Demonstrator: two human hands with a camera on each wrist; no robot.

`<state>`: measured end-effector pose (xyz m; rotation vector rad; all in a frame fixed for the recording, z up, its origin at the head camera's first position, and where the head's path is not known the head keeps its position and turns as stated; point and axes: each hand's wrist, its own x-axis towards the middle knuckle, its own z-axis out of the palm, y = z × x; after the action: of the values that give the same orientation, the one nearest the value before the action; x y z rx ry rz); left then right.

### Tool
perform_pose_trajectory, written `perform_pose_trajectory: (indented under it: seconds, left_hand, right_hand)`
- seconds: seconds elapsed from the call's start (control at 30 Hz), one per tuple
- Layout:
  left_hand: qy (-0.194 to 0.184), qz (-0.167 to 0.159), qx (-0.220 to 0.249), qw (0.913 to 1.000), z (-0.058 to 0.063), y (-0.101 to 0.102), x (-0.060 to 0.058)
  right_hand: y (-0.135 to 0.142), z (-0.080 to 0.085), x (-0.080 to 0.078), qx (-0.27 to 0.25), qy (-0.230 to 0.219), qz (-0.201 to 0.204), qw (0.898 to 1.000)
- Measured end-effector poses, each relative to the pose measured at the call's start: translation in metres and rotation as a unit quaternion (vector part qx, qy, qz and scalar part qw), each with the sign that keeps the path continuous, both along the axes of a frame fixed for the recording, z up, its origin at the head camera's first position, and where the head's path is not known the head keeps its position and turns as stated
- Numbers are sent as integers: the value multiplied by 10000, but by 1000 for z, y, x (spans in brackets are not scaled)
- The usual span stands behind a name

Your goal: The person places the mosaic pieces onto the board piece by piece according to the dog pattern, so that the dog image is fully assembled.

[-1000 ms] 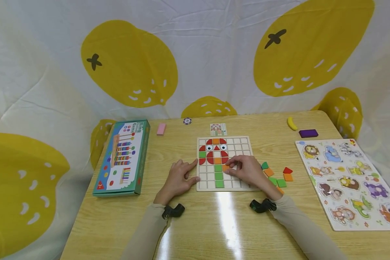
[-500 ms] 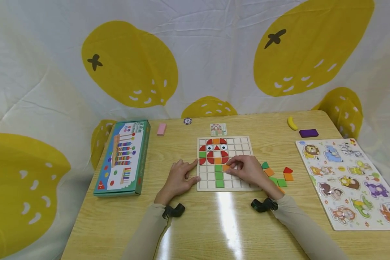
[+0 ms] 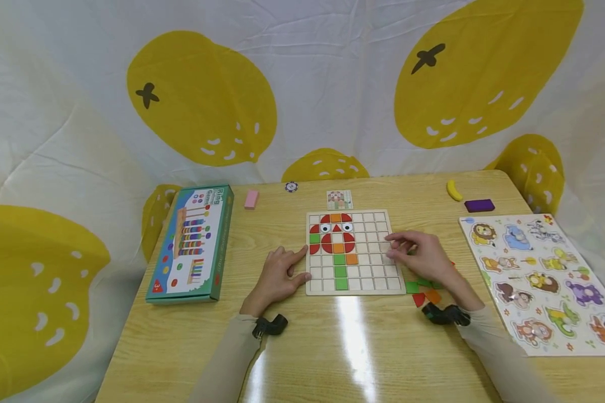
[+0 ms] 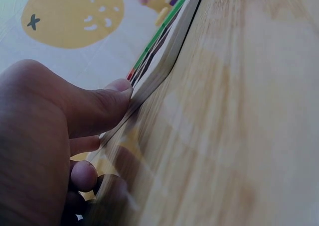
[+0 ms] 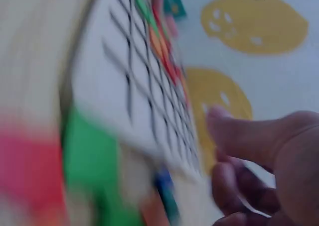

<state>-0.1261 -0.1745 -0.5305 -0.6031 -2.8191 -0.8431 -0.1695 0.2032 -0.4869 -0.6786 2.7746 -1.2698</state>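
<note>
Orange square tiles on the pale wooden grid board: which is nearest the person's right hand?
The lowest orange square tile, beside the topmost in a column of three green square tiles; the others sit higher, between curved red pieces.

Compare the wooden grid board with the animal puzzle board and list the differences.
The wooden grid board has square cells, some holding coloured tiles; the animal puzzle board has animal-shaped pieces. In the head view, the wooden grid board looks smaller than the animal puzzle board. Both lie on the table.
</note>
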Motion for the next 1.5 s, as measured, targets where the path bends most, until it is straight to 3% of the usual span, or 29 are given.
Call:
perform_pose_trajectory:
  seconds: [0.1, 0.23, 0.4, 0.57, 0.7, 0.83, 0.97, 1.07, 1.2, 1.3, 1.5]
  left_hand:
    - [-21, 25, -9, 10000, 0, 0, 0]
    - [-78, 50, -12, 10000, 1, 1, 0]
    - [-113, 22, 11, 9999, 3, 2, -1]
    - [-162, 11, -6, 9999, 4, 2, -3]
    - [-227, -9, -48, 9997, 4, 3, -4]
    - [-263, 4, -52, 9996, 2, 3, -3]
    - [-251, 29, 4, 9997, 0, 2, -2]
    - [-264, 30, 19, 9996, 0, 2, -2]
    - [-289, 31, -25, 9996, 0, 4, -2]
    - [-286, 43, -43, 9996, 1, 4, -2]
    - [-279, 65, -68, 9996, 3, 1, -1]
  right_hand:
    - [37, 3, 3, 519, 428, -28, 9977]
    - [61, -2, 5, 838, 377, 374, 9951]
    - [62, -3, 4, 958, 284, 492, 9938]
    - [59, 1, 3, 1145, -145, 668, 9911]
    - [56, 1, 3, 863, -273, 728, 9932]
    - [40, 2, 3, -77, -515, 689, 9963]
    - [-1, -1, 6, -684, -894, 467, 9925]
    - [-32, -9, 10, -591, -763, 332, 9948]
    - [-56, -19, 15, -259, -237, 460, 9983]
    - [-62, -20, 17, -155, 101, 586, 9981]
    - [-64, -19, 18, -116, 139, 680, 9975]
